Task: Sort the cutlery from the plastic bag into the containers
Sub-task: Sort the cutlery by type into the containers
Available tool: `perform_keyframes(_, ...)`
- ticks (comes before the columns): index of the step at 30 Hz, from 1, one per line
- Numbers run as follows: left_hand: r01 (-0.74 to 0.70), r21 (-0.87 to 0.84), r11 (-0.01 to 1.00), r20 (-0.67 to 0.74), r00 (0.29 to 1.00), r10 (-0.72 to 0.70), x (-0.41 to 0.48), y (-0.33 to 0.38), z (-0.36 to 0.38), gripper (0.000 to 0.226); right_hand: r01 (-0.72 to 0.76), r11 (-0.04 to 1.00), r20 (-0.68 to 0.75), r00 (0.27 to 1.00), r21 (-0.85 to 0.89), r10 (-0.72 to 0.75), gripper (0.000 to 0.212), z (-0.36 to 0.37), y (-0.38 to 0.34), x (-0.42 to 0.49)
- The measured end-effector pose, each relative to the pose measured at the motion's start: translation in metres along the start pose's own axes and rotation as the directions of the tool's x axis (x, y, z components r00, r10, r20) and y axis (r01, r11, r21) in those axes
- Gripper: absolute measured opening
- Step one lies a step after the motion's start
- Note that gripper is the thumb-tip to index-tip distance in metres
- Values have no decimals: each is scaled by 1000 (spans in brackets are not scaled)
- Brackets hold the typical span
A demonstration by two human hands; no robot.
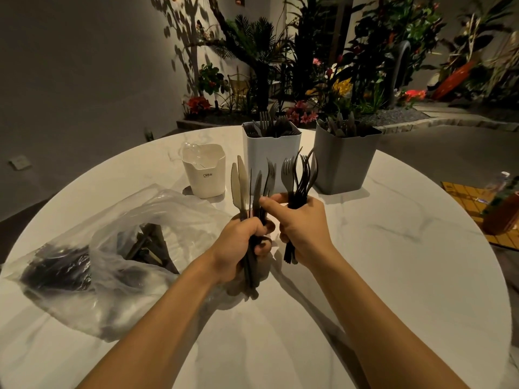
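Gripping a mixed bundle of knives and forks (250, 189) in the left hand (238, 248), with fingers curled tight round the handles, blades and tines pointing up. Clutching a bunch of dark forks (302, 175) in the right hand (304, 223), fist wrapped about the handles, tines fanned upward, thumb stretched sideways against the left-hand bundle. Holding both fists close together above the round white marble table (393, 276), on the near side of the containers. Left of the forearms, on the tabletop, a crumpled clear plastic bag (92, 256) with more dark cutlery inside. Beyond the hands, in a row from left to right: a small cream container (207, 178) marked CRBW with a clear plastic spoon (193, 151) in it; a taller white container (269, 155) with forks standing tines up; a grey container (342, 164) with what look like knives. At the table's right edge, a yellow mat (460, 197) under a blurred bottle (502, 217). Behind the table, a bed of plants and flowers (309, 80)
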State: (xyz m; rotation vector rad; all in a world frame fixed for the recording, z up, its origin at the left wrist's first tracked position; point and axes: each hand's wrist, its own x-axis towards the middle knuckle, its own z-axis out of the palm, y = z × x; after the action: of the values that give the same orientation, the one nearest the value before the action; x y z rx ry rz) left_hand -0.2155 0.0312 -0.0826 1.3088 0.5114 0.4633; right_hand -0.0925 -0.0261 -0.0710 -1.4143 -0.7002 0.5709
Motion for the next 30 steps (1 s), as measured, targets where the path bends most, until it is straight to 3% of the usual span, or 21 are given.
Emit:
perform_keyframes(6,18,91,996,35,999,-21,-3,3,-3,8,25,1000,54,998,-2,-25,31,0,2,0)
perform_keyframes(9,5,108,994,-20,1000,-3,-3,3,0,18,39,997,56,998,-67,-36,26,3,6,2)
perform_keyframes(12,-3,81,997,-64,998,8,-1,1,3,24,78,981,17,997,-175,-76,20,6,11,3)
perform_keyframes(17,-6,-41,999,-159,987,-1,2,1,7,24,89,987,-40,995,-137,-96,11,5,11,3)
perform_keyframes(22,16,-81,997,-317,948,-41,7,1,6,19,-13,992,-44,999,126,18,19,7,4,3)
perform_keyframes(26,14,-50,999,-322,946,-30,10,-1,2,24,-39,969,40,999,246,30,28,1,0,4)
perform_keyframes(30,-9,-21,1000,-381,924,0,13,-4,0,23,-17,951,76,997,310,-6,13,-4,0,4)
